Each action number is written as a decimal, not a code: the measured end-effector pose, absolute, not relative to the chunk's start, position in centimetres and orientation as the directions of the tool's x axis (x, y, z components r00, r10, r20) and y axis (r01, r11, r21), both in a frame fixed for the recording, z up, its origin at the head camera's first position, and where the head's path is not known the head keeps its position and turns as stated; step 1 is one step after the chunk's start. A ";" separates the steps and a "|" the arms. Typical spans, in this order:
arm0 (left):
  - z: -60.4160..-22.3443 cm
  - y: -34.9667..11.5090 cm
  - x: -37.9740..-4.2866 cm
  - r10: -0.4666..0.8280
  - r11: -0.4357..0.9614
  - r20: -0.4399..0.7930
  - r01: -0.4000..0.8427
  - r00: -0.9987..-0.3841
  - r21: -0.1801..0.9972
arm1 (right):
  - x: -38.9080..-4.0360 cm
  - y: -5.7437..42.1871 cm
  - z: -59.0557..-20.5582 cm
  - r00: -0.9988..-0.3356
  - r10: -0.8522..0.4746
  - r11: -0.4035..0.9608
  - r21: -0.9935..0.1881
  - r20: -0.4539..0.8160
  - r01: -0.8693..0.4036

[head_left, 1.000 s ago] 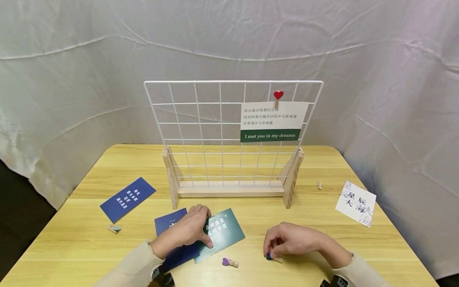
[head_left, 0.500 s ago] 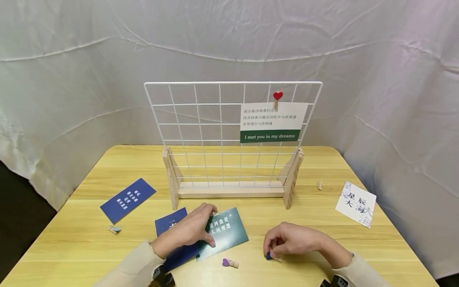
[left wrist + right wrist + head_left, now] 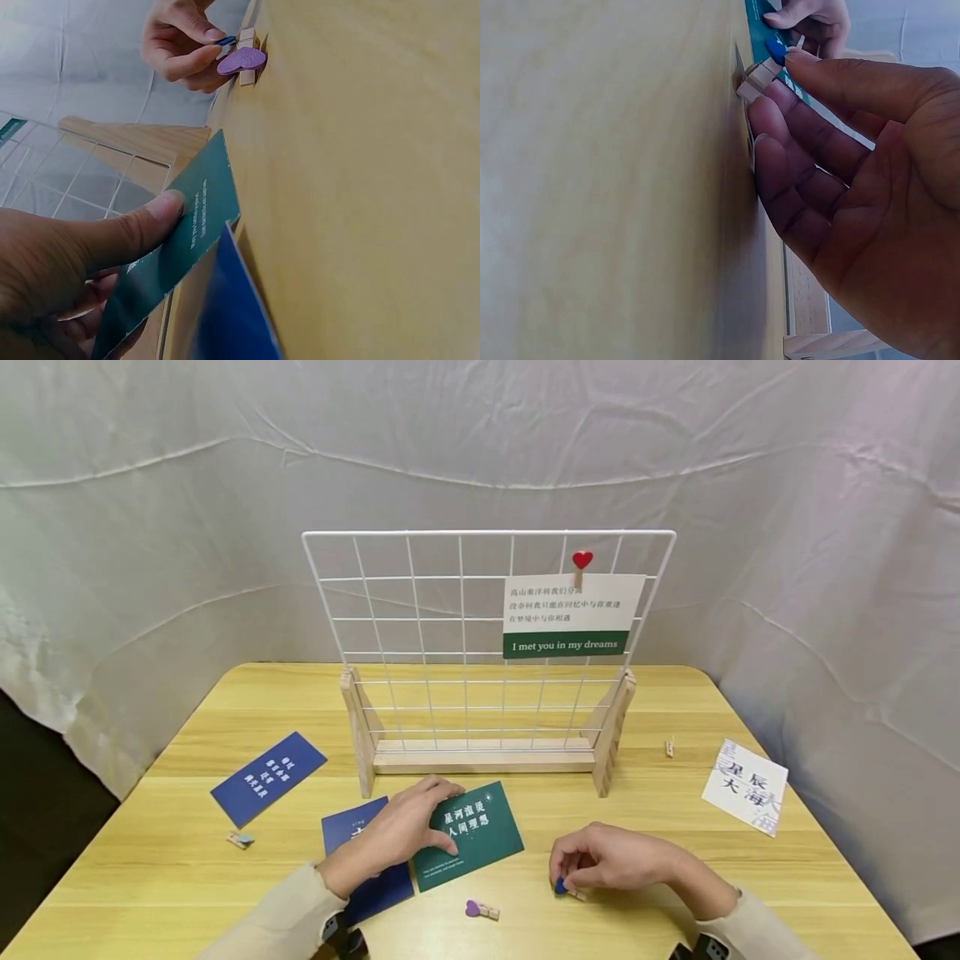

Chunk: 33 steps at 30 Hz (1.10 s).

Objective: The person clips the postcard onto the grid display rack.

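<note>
My left hand [image 3: 405, 827] grips a green card [image 3: 483, 843] with white lettering. In the left wrist view the thumb lies on its face, the other fingers behind it. A dark blue card [image 3: 378, 893] lies partly hidden beneath that hand and forearm. To the right, low over the table, my right hand [image 3: 618, 860] pinches a small wooden clothespin [image 3: 759, 81] bearing a blue heart. Between the hands, a clothespin with a purple heart [image 3: 483, 910] lies on the wood.
Behind the hands stands a white wire grid [image 3: 465, 618] on wooden feet. A red-heart clothespin [image 3: 582, 560] holds a white-and-green card [image 3: 573, 618] on it. Another blue card [image 3: 268, 779] and a clothespin [image 3: 240, 840] lie left; a white card [image 3: 746, 787] and a clothespin [image 3: 669, 747] lie right.
The green card has slid right and away from me with my left hand, its edge now lifted off the dark blue card. My right hand has barely moved.
</note>
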<state>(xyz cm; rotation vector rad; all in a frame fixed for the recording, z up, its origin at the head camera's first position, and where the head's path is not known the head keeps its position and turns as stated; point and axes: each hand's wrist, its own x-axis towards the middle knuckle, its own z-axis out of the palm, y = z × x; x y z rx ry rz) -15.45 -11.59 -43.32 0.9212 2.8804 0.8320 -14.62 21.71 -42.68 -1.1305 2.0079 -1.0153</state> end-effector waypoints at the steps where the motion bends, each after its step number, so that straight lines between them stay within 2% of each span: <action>1: -43.2 -11.6 -15.5 0.539 0.686 0.149 0.535 -0.829 0.494 | -14.6 21.7 -42.7 -0.450 -0.882 0.343 -0.844 -0.139 -0.412; 11: -41.7 -12.5 -15.7 0.549 0.687 0.026 0.468 -0.836 0.556 | -14.6 21.7 -42.4 -0.495 -0.860 0.359 -0.833 -0.120 -0.422; 18: -41.2 -13.0 -16.0 0.538 0.646 0.070 0.464 -0.840 0.606 | -14.6 21.6 -42.1 -0.532 -0.844 0.358 -0.809 -0.066 -0.467; 25: -41.0 -13.3 -16.1 0.536 0.638 0.111 0.488 -0.837 0.596 | -14.9 21.6 -42.1 -0.544 -0.839 0.344 -0.797 -0.023 -0.496; 33: -40.7 -13.4 -16.1 0.488 0.650 0.118 0.451 -0.865 0.612 | -14.9 21.5 -42.0 -0.591 -0.807 0.368 -0.789 -0.007 -0.493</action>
